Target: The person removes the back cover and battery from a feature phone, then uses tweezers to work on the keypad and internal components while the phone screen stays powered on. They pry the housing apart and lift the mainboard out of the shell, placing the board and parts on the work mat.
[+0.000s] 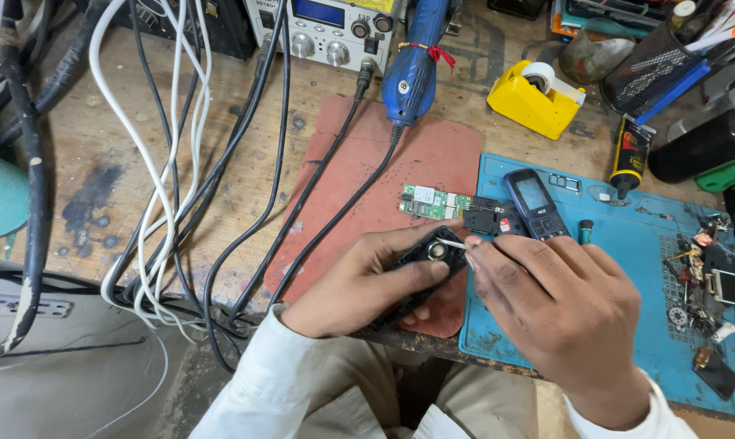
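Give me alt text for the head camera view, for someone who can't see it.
A person's left hand holds a black phone housing while the right hand works a thin metal tool at it. Beyond lie a green circuit board and a dark keypad phone on a cluttered wooden workbench.

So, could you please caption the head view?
Left hand holds black phone housing; right hand probes it with thin tool.

We count two hands, one black phone housing (424,272), one blue phone front (535,203), one green circuit board (432,202), two work mats, one yellow tape dispenser (536,99) and one glue tube (630,154).
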